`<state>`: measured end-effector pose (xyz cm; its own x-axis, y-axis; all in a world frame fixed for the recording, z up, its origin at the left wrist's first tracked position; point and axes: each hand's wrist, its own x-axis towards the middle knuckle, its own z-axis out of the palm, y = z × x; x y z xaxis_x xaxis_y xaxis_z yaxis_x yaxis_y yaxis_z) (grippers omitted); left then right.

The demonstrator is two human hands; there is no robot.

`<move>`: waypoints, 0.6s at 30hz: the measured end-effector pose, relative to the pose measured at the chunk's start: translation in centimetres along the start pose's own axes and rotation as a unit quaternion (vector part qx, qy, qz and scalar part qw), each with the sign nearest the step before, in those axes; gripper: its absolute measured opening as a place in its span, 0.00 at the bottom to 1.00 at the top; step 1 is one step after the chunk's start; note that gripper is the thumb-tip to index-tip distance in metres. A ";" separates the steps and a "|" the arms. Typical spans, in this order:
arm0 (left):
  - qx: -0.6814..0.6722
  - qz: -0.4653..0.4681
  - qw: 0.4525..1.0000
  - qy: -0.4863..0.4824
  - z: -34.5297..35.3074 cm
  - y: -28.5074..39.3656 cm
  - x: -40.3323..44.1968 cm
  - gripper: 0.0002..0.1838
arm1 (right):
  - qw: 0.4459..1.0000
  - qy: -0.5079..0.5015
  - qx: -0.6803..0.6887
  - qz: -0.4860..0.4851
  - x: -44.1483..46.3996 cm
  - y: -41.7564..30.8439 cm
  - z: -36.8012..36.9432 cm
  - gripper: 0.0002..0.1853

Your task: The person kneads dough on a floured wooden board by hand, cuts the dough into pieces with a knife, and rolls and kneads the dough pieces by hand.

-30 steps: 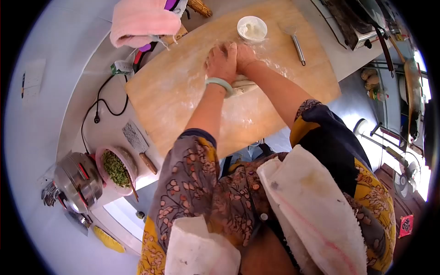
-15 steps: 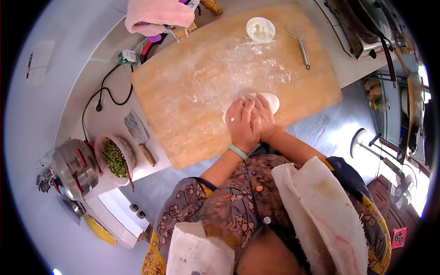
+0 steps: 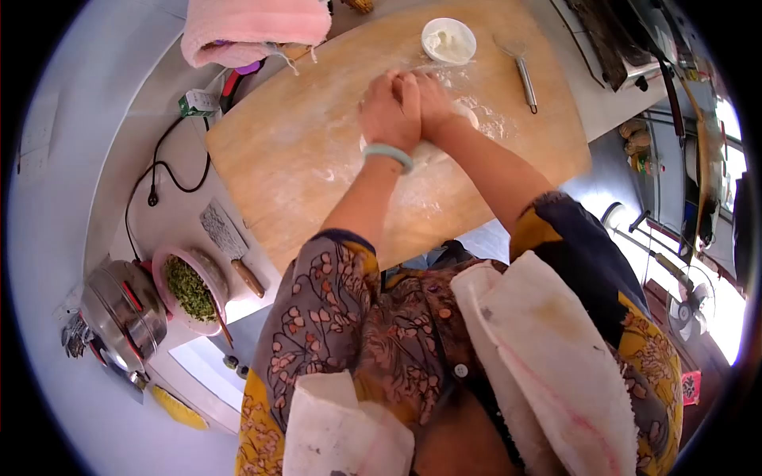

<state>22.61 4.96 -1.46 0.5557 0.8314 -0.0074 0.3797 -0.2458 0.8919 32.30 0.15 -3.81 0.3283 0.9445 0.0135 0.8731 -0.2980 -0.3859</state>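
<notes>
Pale dough [image 3: 429, 151] lies on the floured wooden board [image 3: 317, 159], mostly covered by my hands and wrists. My left hand [image 3: 390, 115], with a pale green bangle at its wrist, presses on the dough. Against it on the right, my right hand [image 3: 429, 101] is pressed on the dough too, the two hands touching. Both sets of fingers are bunched together over the dough, their tips partly hidden. Just beyond my hands stands a white bowl of flour [image 3: 448, 41]. A whisk [image 3: 524, 75] rests on the board to its right.
A cleaver [image 3: 230, 238] lies left of the board, near a pink bowl of chopped greens [image 3: 190, 289] and a steel pot [image 3: 123, 309]. A black cable [image 3: 159, 163] runs along the counter. A pink towel [image 3: 258, 32] is at the back left, a stove [image 3: 627, 63] at the back right.
Over the last half second both hands have moved away from my body, across the board towards the flour bowl, with the dough under them. The view has shifted slightly.
</notes>
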 end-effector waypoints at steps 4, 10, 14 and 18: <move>0.036 0.005 0.999 0.040 0.8 -0.8 2.3 0.35 | 0.997 0.050 -0.050 0.041 1.3 0.1 0.2 0.22; 0.021 -0.084 0.982 -0.169 -3.0 1.2 -1.4 0.39 | 0.985 -0.146 0.054 0.071 -4.8 -4.4 -5.8 0.17; -0.005 -0.028 0.982 -0.187 -5.4 6.1 -10.5 0.30 | 0.984 -0.164 0.071 0.000 -12.2 -6.1 -8.1 0.17; 0.152 0.224 0.960 -0.072 -2.6 1.8 -17.2 0.28 | 0.992 0.021 0.020 -0.126 -19.9 -5.0 -2.6 0.28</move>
<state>11.81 -8.47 1.49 0.8019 0.5365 0.2630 0.2661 -0.7147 0.6468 22.31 -17.54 0.26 0.1168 0.9814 0.1527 0.9143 -0.0462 -0.4024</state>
